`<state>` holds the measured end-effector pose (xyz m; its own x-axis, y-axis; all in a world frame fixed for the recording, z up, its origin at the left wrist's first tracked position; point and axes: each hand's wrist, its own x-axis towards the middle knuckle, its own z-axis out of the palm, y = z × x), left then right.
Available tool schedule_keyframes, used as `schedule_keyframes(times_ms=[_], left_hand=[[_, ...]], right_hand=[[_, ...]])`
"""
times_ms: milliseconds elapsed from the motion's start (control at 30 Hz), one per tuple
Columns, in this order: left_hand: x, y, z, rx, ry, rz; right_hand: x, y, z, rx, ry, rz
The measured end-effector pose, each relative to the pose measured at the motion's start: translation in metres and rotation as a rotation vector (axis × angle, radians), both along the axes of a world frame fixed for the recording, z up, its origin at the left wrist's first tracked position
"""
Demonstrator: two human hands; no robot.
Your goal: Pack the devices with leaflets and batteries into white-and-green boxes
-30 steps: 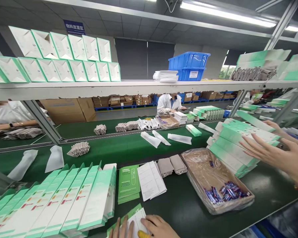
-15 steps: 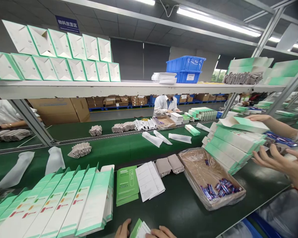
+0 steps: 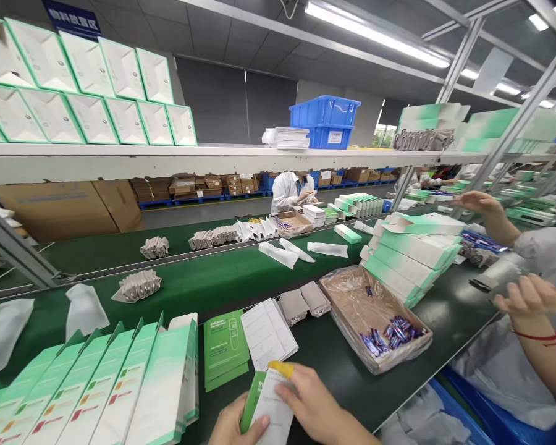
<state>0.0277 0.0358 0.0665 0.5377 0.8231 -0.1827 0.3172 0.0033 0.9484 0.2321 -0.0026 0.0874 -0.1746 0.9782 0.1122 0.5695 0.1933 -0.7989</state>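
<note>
Both my hands are low at the table's front edge, closed together on a green booklet (image 3: 252, 395) and a white folded leaflet (image 3: 274, 406) held upright against it. My left hand (image 3: 231, 426) grips them from below with the thumb across the front. My right hand (image 3: 312, 405) pinches their top right side; its fingertip wears a yellow finger cot (image 3: 280, 369). Just beyond lie a stack of green booklets (image 3: 225, 346) and a stack of white leaflets (image 3: 266, 334).
Flat green-white cartons (image 3: 120, 383) fan out at front left. Grey pouches (image 3: 301, 303) and a lined cardboard tray of blue sachets (image 3: 352, 296) lie mid-table. A co-worker's hands (image 3: 528, 296) work by a carton stack (image 3: 412, 253) at right. A green conveyor belt (image 3: 222, 272) runs behind, a shelf (image 3: 213, 157) overhead.
My hands have lifted the booklet and leaflet off the table and stood them upright. The view swung right. The co-worker's hands drew back from the carton stack.
</note>
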Motion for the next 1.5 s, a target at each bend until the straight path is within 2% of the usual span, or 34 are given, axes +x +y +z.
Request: schedule_keyframes(times_ms=[67,167,267,367,567,667,767,833,933,967,1067,1200,1300,1400,1500], left_hand=[[0.007,0.000,0.011,-0.052,-0.062,0.042],[0.016,-0.001,0.024,-0.250,-0.234,0.098],[0.023,-0.001,0.029,-0.500,-0.447,0.151],[0.026,0.000,0.031,-0.641,-0.567,0.197],[0.023,0.003,0.030,-0.700,-0.610,0.184],[0.021,0.001,0.025,-0.709,-0.598,0.130],[0.021,-0.002,0.017,-0.721,-0.623,0.128],[0.021,-0.005,0.012,-0.733,-0.653,0.153],[0.022,-0.009,0.007,-0.764,-0.681,0.180],[0.022,-0.011,0.005,-0.778,-0.687,0.193],[0.019,-0.014,0.000,-0.824,-0.702,0.268],[0.014,-0.017,-0.008,-0.914,-0.714,0.375],[0.012,-0.018,-0.011,-1.030,-0.746,0.426],[0.013,-0.018,-0.010,-1.119,-0.783,0.413],[0.019,-0.016,-0.006,-1.063,-0.776,0.432]], right_hand=[[0.006,0.010,0.011,0.045,-0.012,0.050],[0.017,0.024,0.022,0.049,0.039,0.090],[0.025,0.034,0.026,0.053,0.071,0.064],[0.027,0.041,0.027,0.050,-0.028,0.132],[0.027,0.049,0.029,0.047,-0.271,0.190],[0.025,0.049,0.027,0.017,-0.239,0.225],[0.029,0.054,0.024,0.035,-0.218,0.271],[0.039,0.066,0.020,0.114,-0.310,0.169],[0.058,0.094,0.009,0.216,-0.484,-0.068],[0.064,0.104,0.005,0.222,-0.521,-0.098],[0.078,0.125,-0.010,0.211,-0.594,-0.062],[0.090,0.133,-0.023,0.201,-0.634,0.012],[0.096,0.134,-0.026,0.204,-0.625,0.039],[0.099,0.136,-0.027,0.218,-0.608,0.024],[0.099,0.136,-0.026,0.251,-0.589,-0.051]])
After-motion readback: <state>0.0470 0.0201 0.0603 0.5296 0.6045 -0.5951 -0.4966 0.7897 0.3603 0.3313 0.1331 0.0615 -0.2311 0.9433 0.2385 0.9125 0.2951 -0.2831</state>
